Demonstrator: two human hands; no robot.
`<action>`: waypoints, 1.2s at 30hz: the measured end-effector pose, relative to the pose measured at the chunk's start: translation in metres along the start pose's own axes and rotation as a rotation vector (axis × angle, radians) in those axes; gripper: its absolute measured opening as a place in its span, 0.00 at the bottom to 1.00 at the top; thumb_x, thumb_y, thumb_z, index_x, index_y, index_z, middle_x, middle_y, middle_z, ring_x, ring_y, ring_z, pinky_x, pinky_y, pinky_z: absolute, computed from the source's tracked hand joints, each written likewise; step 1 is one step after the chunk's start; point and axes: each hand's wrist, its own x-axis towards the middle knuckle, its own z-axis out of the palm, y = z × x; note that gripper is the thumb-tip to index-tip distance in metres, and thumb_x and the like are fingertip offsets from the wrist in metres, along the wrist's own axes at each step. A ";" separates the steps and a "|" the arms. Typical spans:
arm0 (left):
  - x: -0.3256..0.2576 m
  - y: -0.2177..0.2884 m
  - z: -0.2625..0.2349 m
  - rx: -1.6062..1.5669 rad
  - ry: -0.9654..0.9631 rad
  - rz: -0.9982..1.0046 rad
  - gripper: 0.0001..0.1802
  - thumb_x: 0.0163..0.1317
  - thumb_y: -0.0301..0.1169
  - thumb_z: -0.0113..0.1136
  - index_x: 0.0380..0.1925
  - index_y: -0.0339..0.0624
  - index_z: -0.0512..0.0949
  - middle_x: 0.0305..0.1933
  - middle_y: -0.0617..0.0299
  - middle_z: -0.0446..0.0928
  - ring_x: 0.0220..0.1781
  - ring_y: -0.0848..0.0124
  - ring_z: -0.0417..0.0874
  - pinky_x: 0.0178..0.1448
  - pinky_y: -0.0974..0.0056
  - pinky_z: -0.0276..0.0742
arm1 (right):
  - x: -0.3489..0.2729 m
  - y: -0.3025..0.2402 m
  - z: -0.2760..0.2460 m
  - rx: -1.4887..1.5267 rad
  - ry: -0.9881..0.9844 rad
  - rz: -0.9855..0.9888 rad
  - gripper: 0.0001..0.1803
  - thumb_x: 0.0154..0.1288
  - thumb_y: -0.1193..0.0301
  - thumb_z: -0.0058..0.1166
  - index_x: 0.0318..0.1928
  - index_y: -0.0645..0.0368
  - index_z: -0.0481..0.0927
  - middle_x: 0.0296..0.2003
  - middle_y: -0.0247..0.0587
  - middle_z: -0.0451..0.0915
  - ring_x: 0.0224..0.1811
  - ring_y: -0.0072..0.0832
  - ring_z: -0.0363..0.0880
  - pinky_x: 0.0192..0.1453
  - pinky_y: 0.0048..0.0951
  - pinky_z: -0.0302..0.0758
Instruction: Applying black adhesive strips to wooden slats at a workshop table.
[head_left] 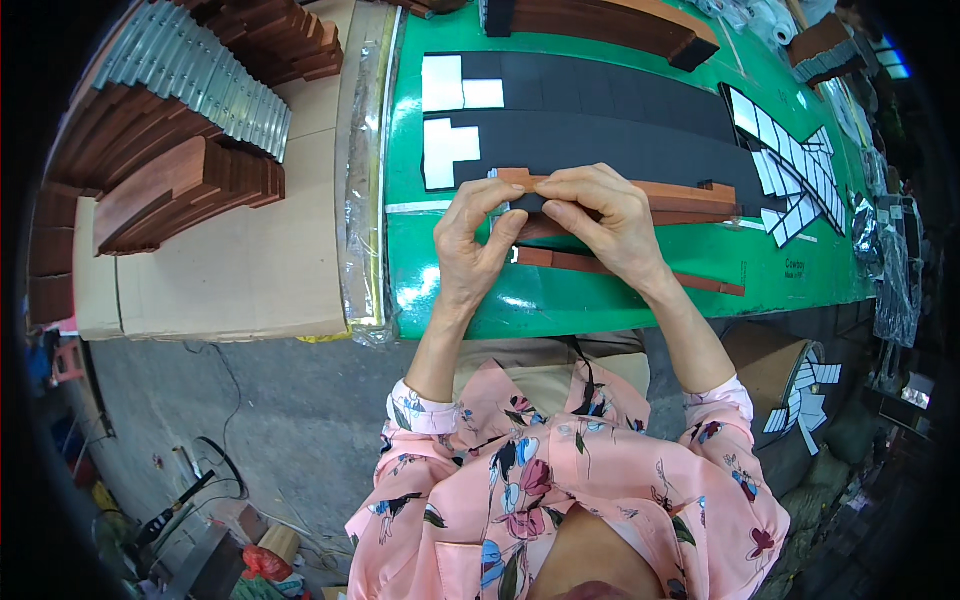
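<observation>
My left hand (470, 240) and my right hand (608, 222) meet at the left end of a reddish-brown wooden piece (680, 196) lying on the green tabletop. Between them, thumbs and fingertips pinch a small black pad (527, 203) against that end. Part of the pad and of the wood is hidden by my fingers. Closer to me lies a thinner brown strip (715, 284), partly under my right wrist. Just beyond my hands stretch two rows of black pads (600, 145), with white backing (450, 155) showing at their left ends.
Curved wooden pieces (190, 190) and a row with metal strips (200, 80) are stacked on cardboard (240, 260) at left. More curved wood (610, 25) lies at the far edge. White-and-black peeled backing strips (800, 165) pile up at right; others (800, 400) hang below the table.
</observation>
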 end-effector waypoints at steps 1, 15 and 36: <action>0.000 0.001 0.001 0.001 -0.001 -0.003 0.12 0.57 0.28 0.64 0.42 0.39 0.79 0.44 0.57 0.78 0.48 0.67 0.78 0.52 0.65 0.73 | -0.002 0.000 0.003 -0.009 0.041 -0.024 0.10 0.54 0.73 0.63 0.39 0.58 0.84 0.36 0.38 0.83 0.37 0.31 0.80 0.39 0.30 0.76; 0.004 0.002 -0.001 0.259 -0.033 0.209 0.15 0.54 0.16 0.61 0.42 0.42 0.82 0.41 0.56 0.77 0.39 0.67 0.79 0.38 0.67 0.75 | -0.010 0.001 -0.001 -0.126 0.154 -0.205 0.14 0.53 0.77 0.59 0.43 0.57 0.82 0.42 0.38 0.81 0.43 0.34 0.79 0.42 0.32 0.78; 0.029 0.023 -0.007 0.243 -0.204 -0.040 0.09 0.53 0.17 0.62 0.35 0.34 0.79 0.43 0.55 0.79 0.46 0.67 0.79 0.53 0.66 0.73 | -0.121 0.129 -0.188 0.057 0.544 0.547 0.21 0.70 0.67 0.48 0.60 0.62 0.70 0.54 0.41 0.75 0.57 0.28 0.71 0.62 0.26 0.65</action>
